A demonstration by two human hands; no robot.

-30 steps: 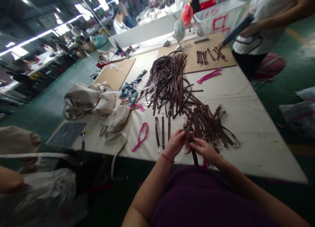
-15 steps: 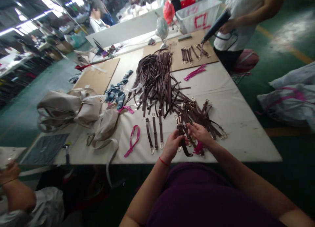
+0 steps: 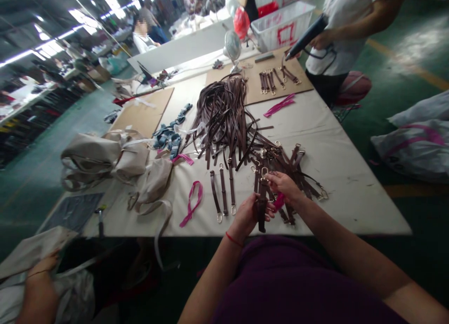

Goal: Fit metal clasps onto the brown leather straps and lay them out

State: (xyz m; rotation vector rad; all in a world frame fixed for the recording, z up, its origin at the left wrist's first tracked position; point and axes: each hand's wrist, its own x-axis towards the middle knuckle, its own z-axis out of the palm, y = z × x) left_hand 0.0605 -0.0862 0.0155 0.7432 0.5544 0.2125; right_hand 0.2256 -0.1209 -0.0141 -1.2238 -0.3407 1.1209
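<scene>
Close to the table's front edge, my left hand (image 3: 248, 214) is closed around a dark brown strap (image 3: 262, 211), whose lower end hangs below the fingers. My right hand (image 3: 285, 186) pinches the upper end of that strap, beside its gold-coloured metal clasp (image 3: 264, 171). Whether more than one strap is in the grip, I cannot tell. Under the right hand shows a pink ribbon (image 3: 278, 201). Behind both hands lies a heap of brown straps with metal fittings (image 3: 286, 165). Several separate straps (image 3: 223, 190) lie side by side to the left.
A big bundle of brown straps (image 3: 220, 104) fills the table's middle. Left of it are blue-grey pieces (image 3: 170, 136), beige bags (image 3: 91, 153) and a pink loop (image 3: 192, 204). Across the table a co-worker (image 3: 351, 29) holds a dark tool (image 3: 308, 36) over straps. Another person's hand (image 3: 44, 263) shows lower left.
My right hand has come onto the clasp end of the strap. The strap's lower end now hangs straighter. The lower-left person's hand has moved right, with beige material showing.
</scene>
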